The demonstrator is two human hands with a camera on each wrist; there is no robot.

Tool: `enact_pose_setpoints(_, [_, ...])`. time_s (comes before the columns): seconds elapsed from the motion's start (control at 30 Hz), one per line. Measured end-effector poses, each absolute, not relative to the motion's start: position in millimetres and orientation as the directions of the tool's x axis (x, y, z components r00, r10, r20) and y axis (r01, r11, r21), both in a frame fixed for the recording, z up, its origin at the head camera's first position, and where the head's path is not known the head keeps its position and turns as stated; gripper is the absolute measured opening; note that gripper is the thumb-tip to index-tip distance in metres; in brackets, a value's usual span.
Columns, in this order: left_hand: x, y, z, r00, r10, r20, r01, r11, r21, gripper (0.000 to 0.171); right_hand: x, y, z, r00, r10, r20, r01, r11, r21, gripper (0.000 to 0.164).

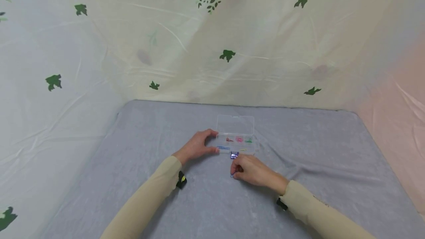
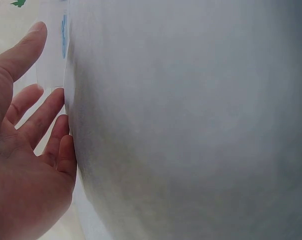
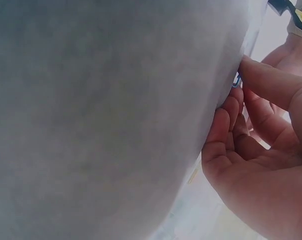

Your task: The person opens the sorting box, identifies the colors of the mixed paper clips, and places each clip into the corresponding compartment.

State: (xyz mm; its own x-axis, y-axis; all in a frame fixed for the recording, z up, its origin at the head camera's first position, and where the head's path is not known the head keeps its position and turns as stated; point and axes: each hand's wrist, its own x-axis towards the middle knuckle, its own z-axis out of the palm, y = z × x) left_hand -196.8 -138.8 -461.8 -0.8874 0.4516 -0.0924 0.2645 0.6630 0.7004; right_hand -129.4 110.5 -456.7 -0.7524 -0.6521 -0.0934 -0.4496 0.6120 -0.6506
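A clear plastic box (image 1: 236, 151) lies on the grey cloth with its lid (image 1: 235, 124) raised at the back. Its compartments hold small coloured clips: red (image 1: 229, 139), pink (image 1: 239, 139), green (image 1: 248, 141), blue (image 1: 223, 147) and yellow (image 1: 243, 149). My left hand (image 1: 199, 144) holds the box's left end, thumb at the front corner, fingers toward the back. Just in front of the box, my right hand (image 1: 250, 169) pinches a small blue paper clip (image 3: 236, 79), mostly hidden by thumb and fingers. A shiny dark-blue piece (image 1: 234, 155) lies against the box's front edge.
Grey cloth (image 1: 149, 209) covers the table, with wrinkles running right of the box. Pale curtains (image 1: 265, 76) with green leaf prints close off the back and both sides. A dark strapped device (image 1: 181, 180) sits at the left wrist, another (image 1: 282, 204) at the right.
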Motion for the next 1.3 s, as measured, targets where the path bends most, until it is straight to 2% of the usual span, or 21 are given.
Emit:
enact_pose_setpoints(0.4, [-197.3,-139.7,-463.8,-0.888,0.445,-0.114,0.247,0.673,0.697,0.063,-127.8,113.5,-455.5,-0.758,-0.646,-0.089,-0.407,0.575,-0.709,0.015])
enact_pose_setpoints(0.7, [-197.1,-139.0,-463.0,-0.889,0.443,-0.117,0.248,0.680,0.690,0.063,-128.1,117.6,-450.1,-0.807,-0.588,-0.057,-0.373,0.582,-0.723,0.013])
enact_pose_setpoints(1.3, [-197.5,-139.9,-463.1,-0.887,0.454,-0.078,0.278,0.662,0.696,0.062,-135.9,121.6,-435.8,-0.863,-0.505,0.005,-0.328,0.554,-0.765,0.009])
